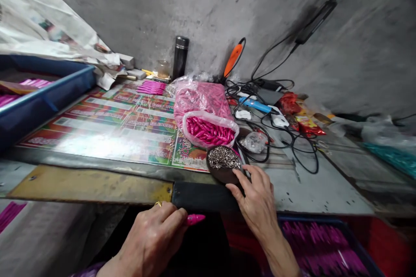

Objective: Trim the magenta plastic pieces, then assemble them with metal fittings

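Tight grip: left hand (151, 238) holds pink piece (195, 219); right hand (255, 201) touches dark dish (218, 177).

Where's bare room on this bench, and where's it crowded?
Bare grey bench lies right of the dark round board of metal pieces, before the black cables. The printed sheet lies free between the blue tray and pink bags. Cables and snack packets crowd back right.

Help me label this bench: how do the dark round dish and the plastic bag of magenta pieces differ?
The dark round dish is shallow and stiff-looking; the clear plastic bag is soft and gaping. The dish carries small silver metal pieces; the bag holds larger magenta pointed pieces. The dish sits near the bench's front edge under the right hand; the bag lies further back, untouched. Both hold many loose pieces.
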{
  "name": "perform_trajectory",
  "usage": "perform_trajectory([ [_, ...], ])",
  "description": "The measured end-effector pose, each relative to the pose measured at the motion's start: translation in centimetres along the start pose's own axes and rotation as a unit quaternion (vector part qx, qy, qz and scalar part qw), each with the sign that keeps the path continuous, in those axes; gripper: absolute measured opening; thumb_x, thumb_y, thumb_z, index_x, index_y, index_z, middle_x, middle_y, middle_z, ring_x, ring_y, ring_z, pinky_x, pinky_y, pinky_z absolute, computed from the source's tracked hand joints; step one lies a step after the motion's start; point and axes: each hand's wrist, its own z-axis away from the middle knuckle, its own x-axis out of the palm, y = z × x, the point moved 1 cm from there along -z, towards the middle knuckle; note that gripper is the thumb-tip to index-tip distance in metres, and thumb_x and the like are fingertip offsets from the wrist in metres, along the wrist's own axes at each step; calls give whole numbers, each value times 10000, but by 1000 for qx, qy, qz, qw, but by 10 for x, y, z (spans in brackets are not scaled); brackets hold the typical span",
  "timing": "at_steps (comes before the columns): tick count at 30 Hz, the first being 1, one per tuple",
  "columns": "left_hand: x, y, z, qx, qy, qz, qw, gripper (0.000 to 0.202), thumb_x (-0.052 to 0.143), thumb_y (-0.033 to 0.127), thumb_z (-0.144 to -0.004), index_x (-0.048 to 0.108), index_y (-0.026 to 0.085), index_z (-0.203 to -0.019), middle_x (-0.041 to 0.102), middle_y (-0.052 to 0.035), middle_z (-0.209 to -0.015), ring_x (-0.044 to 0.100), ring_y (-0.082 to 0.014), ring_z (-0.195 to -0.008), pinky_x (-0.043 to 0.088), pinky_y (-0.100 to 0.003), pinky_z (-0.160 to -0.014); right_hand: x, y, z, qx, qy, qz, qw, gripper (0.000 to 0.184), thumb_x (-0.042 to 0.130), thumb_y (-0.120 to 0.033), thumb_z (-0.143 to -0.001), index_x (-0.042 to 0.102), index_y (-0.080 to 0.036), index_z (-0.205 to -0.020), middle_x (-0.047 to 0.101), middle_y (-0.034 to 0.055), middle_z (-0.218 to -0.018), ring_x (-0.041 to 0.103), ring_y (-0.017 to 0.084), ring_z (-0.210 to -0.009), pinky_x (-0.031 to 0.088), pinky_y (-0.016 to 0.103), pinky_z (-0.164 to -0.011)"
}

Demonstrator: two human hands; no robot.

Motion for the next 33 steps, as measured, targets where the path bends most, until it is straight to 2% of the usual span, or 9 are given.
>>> perform_trajectory([
  [2,4,-1,2,-6,-2,4,1000,175,433,191,-1033,580,220,-943,603,16,-713,573,-148,-573,408,-267,-526,0,-1,-1,1,2,-18,1000,552,373,-529,-1052,725,-108,-1113,609,218,-1192,511,388,-1151,470,547,-908],
  [8,9,-1,8,-26,8,15,1000,181,427,210,-1036,587,223,-953,603,13,-718,566,-155,-583,402,-276,-537,0,-2,-5,38,10,-170,985,387,499,-495,-1033,740,-196,-1078,658,142,-1123,547,340,-1115,466,531,-929],
  [15,-1,5,5,-11,-2,10,1000,151,456,179,-1019,589,216,-958,605,18,-710,578,-140,-579,414,-254,-535,-2,-6,-3,62,21,-243,968,199,555,-304,-996,740,-232,-983,692,97,-1051,591,285,-1053,500,476,-905],
  [19,0,7,5,-11,1,17,1000,153,476,184,-1010,601,210,-926,600,17,-703,577,-141,-576,412,-259,-534,-4,-8,-5,85,38,-273,957,163,588,-265,-967,712,-234,-868,701,64,-940,602,259,-958,507,425,-851],
  [22,1,9,7,-31,-1,29,999,179,471,185,-1004,620,204,-909,602,11,-703,572,-146,-583,412,-268,-545,-10,-13,-5,104,56,-292,949,143,609,-250,-955,704,-230,-850,691,53,-892,600,246,-909,497,400,-824],
  [26,-6,13,6,-82,-48,70,993,152,527,162,-952,655,195,-876,603,13,-684,576,-136,-581,402,-254,-545,-27,-39,1,125,52,-339,931,95,650,-224,-941,703,-236,-864,671,39,-896,608,225,-892,497,353,-801],
  [31,-18,18,-2,-117,-73,124,983,119,596,146,-905,676,176,-821,630,15,-665,559,-97,-534,386,-200,-518,-45,-87,10,134,1,-478,868,125,665,-148,-935,687,-243,-858,672,6,-868,627,189,-859,505,301,-797],
  [33,-21,20,-5,-118,-75,127,982,128,604,144,-903,678,169,-801,624,15,-649,549,-95,-525,377,-197,-510,-45,-99,13,127,-1,-501,856,134,658,-126,-937,692,-244,-881,686,6,-882,632,192,-894,505,305,-836],
])
